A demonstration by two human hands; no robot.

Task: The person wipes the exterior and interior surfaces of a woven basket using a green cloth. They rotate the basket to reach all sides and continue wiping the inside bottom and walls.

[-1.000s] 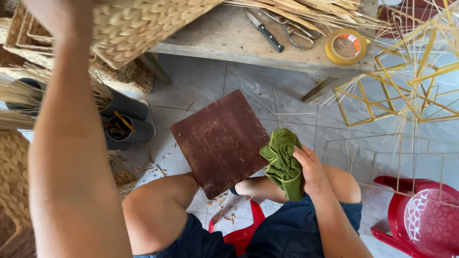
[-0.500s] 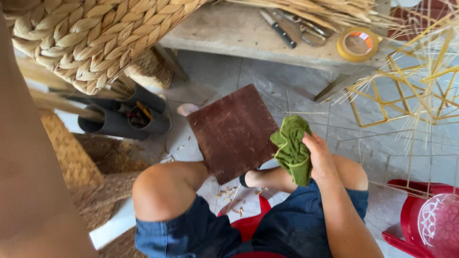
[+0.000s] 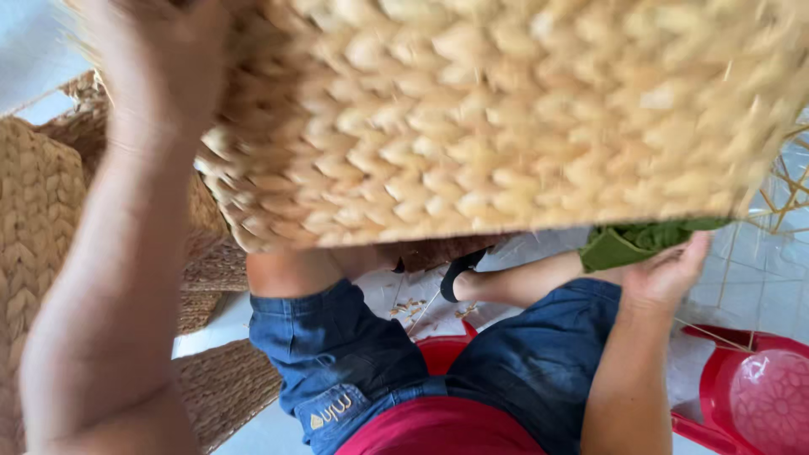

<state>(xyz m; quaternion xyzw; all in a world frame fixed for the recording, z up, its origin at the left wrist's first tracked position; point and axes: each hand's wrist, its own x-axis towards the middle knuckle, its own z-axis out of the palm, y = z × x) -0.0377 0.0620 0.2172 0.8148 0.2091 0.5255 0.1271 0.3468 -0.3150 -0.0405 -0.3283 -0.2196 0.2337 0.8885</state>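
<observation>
- Our left hand [image 3: 160,76] is raised high at the top left, blurred, pressed against the left end of a big pale woven straw basket [image 3: 506,118]. It looks to be gripping the edge there, but we cannot tell how far the fingers are curled.
- That basket fills the upper frame, held up in the air between the camera and our lap. Its long axis runs left to right, and its lower edge hangs just over our knees.
- Our right hand [image 3: 666,274] sits low at the right, resting by the right knee, fingers closed round a crumpled green cloth [image 3: 645,240]. Part of the cloth is hidden behind the basket's bottom edge.
- Key relation: the basket lies above and to the left of the right hand, near but apart. The left hand is the one on it; the right is taken up with the cloth.
- We are seated in blue denim shorts [image 3: 404,354] on a red plastic stool [image 3: 442,350].
- More brown woven baskets [image 3: 42,219] are stacked at the left.
- A second red plastic stool [image 3: 758,388] stands at the lower right on the pale tiled floor [image 3: 758,282].
</observation>
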